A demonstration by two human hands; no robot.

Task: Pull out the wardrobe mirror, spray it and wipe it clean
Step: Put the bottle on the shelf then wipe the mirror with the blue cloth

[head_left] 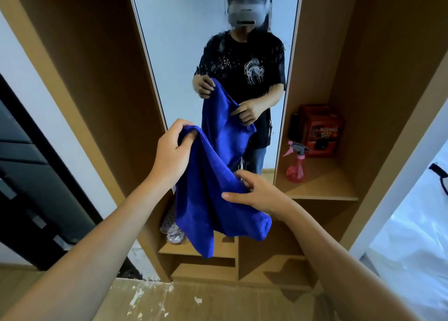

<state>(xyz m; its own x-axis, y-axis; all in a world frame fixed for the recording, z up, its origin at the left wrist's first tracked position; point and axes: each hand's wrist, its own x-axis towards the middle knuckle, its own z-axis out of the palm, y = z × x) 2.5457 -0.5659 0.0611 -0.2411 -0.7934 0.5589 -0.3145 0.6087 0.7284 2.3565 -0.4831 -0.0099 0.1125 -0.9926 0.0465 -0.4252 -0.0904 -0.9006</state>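
Note:
A tall narrow mirror stands pulled out in the middle of the wooden wardrobe, its upper glass speckled with spray droplets. A blue cloth hangs in front of it between my hands. My left hand grips the cloth's top corner with curled fingers. My right hand pinches the cloth lower down on its right side. A pink spray bottle stands on the shelf to the right of the mirror, apart from both hands.
A red box sits behind the spray bottle on the wardrobe shelf. Spotted slippers lie on a low shelf under the cloth. A dark cabinet stands at the left, pale bedding at the right.

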